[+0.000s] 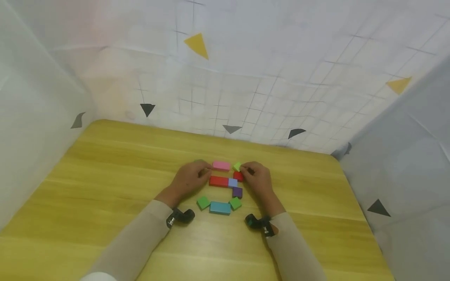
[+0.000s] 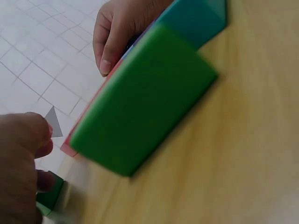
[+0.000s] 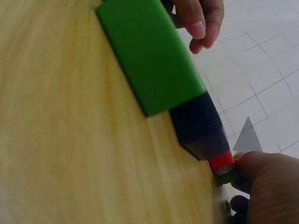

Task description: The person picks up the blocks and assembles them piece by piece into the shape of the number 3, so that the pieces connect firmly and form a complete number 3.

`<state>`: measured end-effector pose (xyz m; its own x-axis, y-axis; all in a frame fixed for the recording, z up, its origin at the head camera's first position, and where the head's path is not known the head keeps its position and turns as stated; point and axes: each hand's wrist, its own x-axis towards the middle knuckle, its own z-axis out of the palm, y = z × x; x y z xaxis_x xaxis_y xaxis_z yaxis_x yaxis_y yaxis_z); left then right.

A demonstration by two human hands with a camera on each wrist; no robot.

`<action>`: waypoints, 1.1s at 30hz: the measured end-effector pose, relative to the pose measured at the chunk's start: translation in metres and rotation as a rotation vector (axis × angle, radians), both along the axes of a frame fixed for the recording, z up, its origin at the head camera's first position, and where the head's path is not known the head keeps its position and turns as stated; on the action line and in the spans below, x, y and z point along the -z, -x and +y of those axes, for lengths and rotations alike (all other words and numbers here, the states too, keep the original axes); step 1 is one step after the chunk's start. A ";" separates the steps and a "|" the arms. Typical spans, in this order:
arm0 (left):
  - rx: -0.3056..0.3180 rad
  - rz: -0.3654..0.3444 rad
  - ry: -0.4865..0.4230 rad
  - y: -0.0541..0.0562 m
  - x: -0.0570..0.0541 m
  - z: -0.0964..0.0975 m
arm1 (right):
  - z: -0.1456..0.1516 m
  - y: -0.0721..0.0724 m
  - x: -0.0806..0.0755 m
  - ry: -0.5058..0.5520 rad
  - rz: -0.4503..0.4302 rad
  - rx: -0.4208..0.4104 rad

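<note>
At the right end of the block figure, my right hand (image 1: 258, 179) pinches a small light green block (image 1: 237, 167) at its edge. A small red block (image 1: 238, 176) lies just below those fingertips. My left hand (image 1: 190, 177) is loosely curled beside the left ends of a pink block (image 1: 221, 166) and a long red block (image 1: 219, 181), and nothing shows between its thumb and forefinger. In the left wrist view another green block (image 2: 51, 196) sits at the left fingers, partly hidden by them.
A light blue block (image 1: 233, 182) and a purple block (image 1: 237, 192) continue the figure. Nearer me lies a teal block (image 1: 220, 208) between two green blocks, left (image 1: 203, 203) and right (image 1: 235, 203). Patterned white sheeting (image 1: 225, 89) rises behind the wooden table (image 1: 105, 175) and at both sides.
</note>
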<state>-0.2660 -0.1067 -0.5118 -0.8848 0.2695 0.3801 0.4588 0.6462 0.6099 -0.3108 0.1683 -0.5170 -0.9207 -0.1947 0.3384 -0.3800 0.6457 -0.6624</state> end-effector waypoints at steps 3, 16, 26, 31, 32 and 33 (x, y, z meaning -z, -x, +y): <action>-0.010 0.133 0.078 0.007 0.000 -0.001 | 0.001 0.000 0.001 0.005 0.010 -0.003; 0.059 0.233 0.206 0.029 0.006 -0.002 | 0.002 0.002 0.003 -0.004 0.003 -0.004; 0.095 0.200 0.256 0.029 0.002 0.001 | 0.004 0.000 -0.001 -0.023 -0.015 0.025; 0.090 0.207 0.256 0.031 0.001 0.000 | 0.003 -0.001 -0.002 -0.018 -0.018 0.024; 0.084 0.200 0.256 0.032 0.002 0.000 | 0.003 -0.001 -0.002 -0.015 -0.022 0.022; 0.079 0.190 0.255 0.032 0.002 -0.001 | 0.003 -0.002 -0.002 -0.012 -0.026 0.020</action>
<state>-0.2982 -0.1074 -0.5139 -0.7769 0.4423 0.4481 0.6039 0.7247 0.3318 -0.3087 0.1710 -0.5151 -0.9327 -0.1805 0.3124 -0.3502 0.6610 -0.6636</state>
